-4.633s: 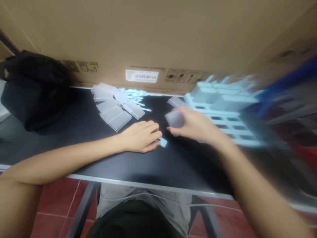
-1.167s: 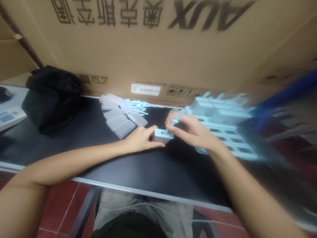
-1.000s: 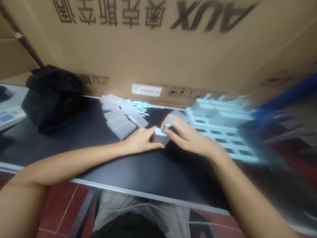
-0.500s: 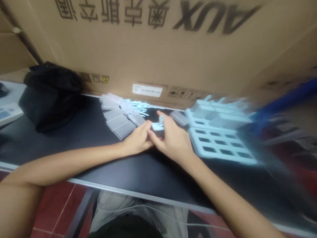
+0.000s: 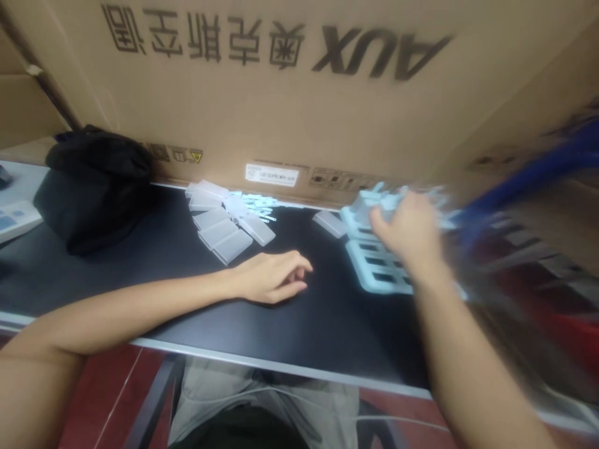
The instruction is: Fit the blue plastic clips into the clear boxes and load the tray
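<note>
My left hand [image 5: 274,280] rests on the black table [image 5: 304,330] with its fingers loosely curled and nothing in them. My right hand [image 5: 407,234] is smeared by motion above the far part of a pale blue tray [image 5: 374,277] with rectangular slots. Its fingers point down at the boxes stacked on the tray, and I cannot see what they hold. A single translucent lid [image 5: 330,222] lies just left of the tray.
A fanned pile of translucent lids [image 5: 219,224] and small pale sticks [image 5: 255,201] lies at the back of the table. A black bag [image 5: 93,181] sits at the left. A large cardboard box [image 5: 281,93] stands behind. A blurred blue object [image 5: 528,171] is at the right.
Both hands were together on a small pale box at the table's middle. My right hand has swung right onto the tray, the box is gone from the middle, and my left hand stays put.
</note>
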Demonstrator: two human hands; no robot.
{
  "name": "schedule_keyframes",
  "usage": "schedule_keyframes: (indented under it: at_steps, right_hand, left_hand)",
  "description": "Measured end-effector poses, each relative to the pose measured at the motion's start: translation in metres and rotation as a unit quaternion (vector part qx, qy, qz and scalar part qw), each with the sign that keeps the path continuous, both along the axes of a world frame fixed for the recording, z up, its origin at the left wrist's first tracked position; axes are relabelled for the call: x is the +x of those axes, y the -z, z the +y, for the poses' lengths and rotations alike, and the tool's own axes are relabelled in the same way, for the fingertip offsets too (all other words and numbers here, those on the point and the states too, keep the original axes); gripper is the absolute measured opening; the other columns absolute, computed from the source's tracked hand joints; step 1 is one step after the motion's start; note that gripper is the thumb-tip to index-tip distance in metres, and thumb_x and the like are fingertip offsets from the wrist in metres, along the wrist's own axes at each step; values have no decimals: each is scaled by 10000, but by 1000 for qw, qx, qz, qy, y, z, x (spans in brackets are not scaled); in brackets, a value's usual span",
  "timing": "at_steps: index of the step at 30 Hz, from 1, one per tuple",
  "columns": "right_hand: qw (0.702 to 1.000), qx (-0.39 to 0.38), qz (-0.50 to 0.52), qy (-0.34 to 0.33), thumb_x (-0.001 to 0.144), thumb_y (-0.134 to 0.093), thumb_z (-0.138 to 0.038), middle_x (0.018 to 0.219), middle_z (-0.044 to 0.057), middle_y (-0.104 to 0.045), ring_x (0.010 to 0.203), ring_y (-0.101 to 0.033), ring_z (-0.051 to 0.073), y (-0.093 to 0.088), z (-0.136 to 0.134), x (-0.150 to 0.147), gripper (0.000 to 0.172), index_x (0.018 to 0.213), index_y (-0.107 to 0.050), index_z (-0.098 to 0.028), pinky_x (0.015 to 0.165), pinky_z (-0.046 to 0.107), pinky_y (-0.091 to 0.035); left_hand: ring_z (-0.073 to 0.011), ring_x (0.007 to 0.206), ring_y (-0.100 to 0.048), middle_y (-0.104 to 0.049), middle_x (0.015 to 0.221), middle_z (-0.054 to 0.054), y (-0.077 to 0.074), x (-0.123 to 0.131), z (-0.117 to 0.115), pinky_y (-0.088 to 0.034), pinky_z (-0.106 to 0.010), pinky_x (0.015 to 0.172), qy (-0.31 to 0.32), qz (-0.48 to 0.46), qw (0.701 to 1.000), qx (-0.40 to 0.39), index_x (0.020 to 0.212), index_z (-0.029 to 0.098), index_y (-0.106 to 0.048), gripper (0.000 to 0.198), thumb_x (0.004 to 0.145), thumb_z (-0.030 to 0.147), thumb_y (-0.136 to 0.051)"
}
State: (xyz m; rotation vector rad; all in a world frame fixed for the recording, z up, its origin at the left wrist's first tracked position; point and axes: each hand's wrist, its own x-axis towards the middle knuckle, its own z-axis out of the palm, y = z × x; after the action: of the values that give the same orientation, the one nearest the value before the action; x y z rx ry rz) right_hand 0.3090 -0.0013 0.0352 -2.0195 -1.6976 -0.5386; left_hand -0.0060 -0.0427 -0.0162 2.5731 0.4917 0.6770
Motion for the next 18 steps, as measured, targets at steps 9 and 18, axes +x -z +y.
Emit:
schedule_keyframes:
  at_steps: [9, 18]
  right_hand:
    - [993, -89, -30, 74, 1003, -335, -563, 1363, 399, -554, 1317, -475, 538, 12, 0, 8, 760, 1296, -661, 58, 1037, 680, -402]
    - [997, -50, -3, 66, 1048, -235, -467, 1638, 237, -452, 1500, -332, 479, 15, 0, 5, 680, 1446, -657, -113, 1136, 792, -284]
  left_hand:
    - [-167, 999, -690, -750, 1095, -53, 1, 3, 1, -517, -274, 741, 57, 73, 984, 150, 1104, 216, -614, 140, 1068, 235, -480]
    - [-178, 1024, -678, -750, 1126, -64, 3, 3, 1, -534, -288, 767, 55, 82, 984, 145, 1138, 216, -619, 155, 1062, 226, -484]
